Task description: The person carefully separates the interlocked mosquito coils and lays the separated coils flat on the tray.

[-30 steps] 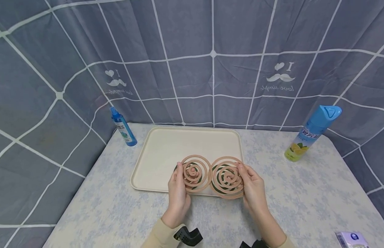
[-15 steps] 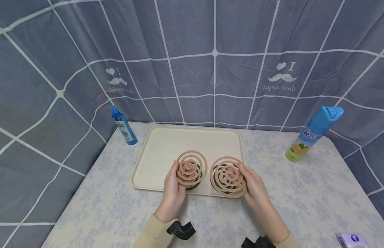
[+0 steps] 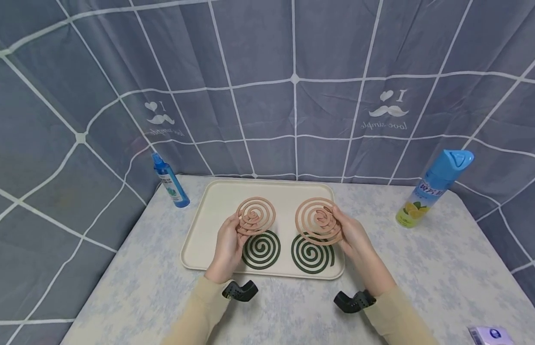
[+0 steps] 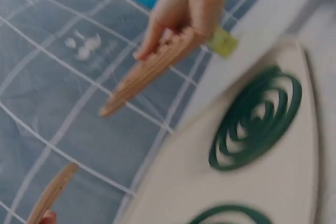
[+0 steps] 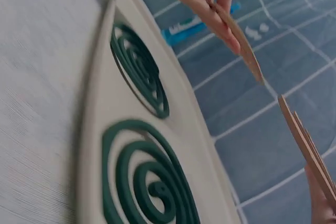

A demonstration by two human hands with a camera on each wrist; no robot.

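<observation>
My left hand [image 3: 227, 242] pinches a light reddish-brown mosquito coil [image 3: 252, 217] by its left edge, above the cream tray [image 3: 213, 215]. On the other side, my right hand [image 3: 354, 235] grips the right edge of a similar mosquito coil [image 3: 321, 218], with fingers visible behind its rings. Both held coils are raised and tilted, seen nearly edge-on in the wrist views; the right one [image 4: 152, 69] shows layered edges. Two dark green mosquito coils lie flat on the tray near its front edge: a left one [image 3: 261, 247] and a right one [image 3: 311, 251].
A blue spray bottle [image 3: 170, 184] stands left of the tray at the back. To the right is a tall blue and yellow-green aerosol can [image 3: 431, 189] with lemons pictured on it. A purple packet [image 3: 491, 335] lies at the front right corner. A grey-blue grid curtain [image 3: 267, 110] hangs behind the table.
The two brown coils, first side by side over the green ones, have moved apart and away from me. The green coils on the tray are now largely uncovered.
</observation>
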